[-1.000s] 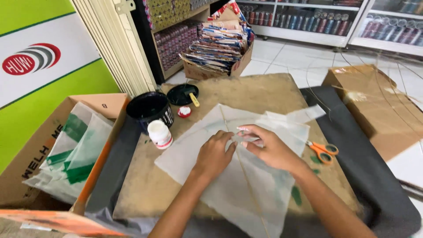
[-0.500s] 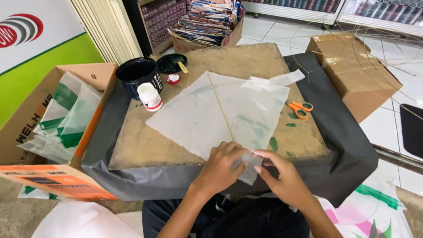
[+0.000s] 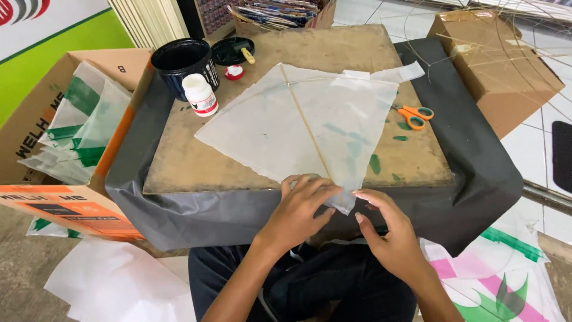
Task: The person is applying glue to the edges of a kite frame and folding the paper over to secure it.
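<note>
**Two hands press the tip of a paper kite at the surface's near edge**

A brown, worn surface (image 3: 196,161) draped in dark grey plastic sheeting (image 3: 476,173) sits low on a tiled floor, with cardboard boxes on both sides. A white paper kite (image 3: 298,122), diamond-shaped with a thin stick spine and cross-stick, lies flat on it, its lowest corner hanging just over the near edge.

The left hand (image 3: 301,209) lies flat on that lower corner, fingers spread and extended, pressing the paper against the edge rather than closing around it. The right hand (image 3: 387,229) is just beside it, fingers loosely open, fingertips touching the very tip of the kite. Neither grip is clenched; both rest open on the paper.

Orange-handled scissors (image 3: 415,115) lie to the right of the kite, near green paint smears. To the upper left stand a white glue bottle (image 3: 200,94) and a black pot (image 3: 182,62), with a black lid (image 3: 232,50) and a small red cap (image 3: 233,72) close by. A box on the left holds folded white and green paper (image 3: 83,128). More white sheets (image 3: 113,286) lie on the floor.

Compared with half a second ago, the hands are at the same corner, the left one flatter and more spread, and the kite has not shifted.
</note>
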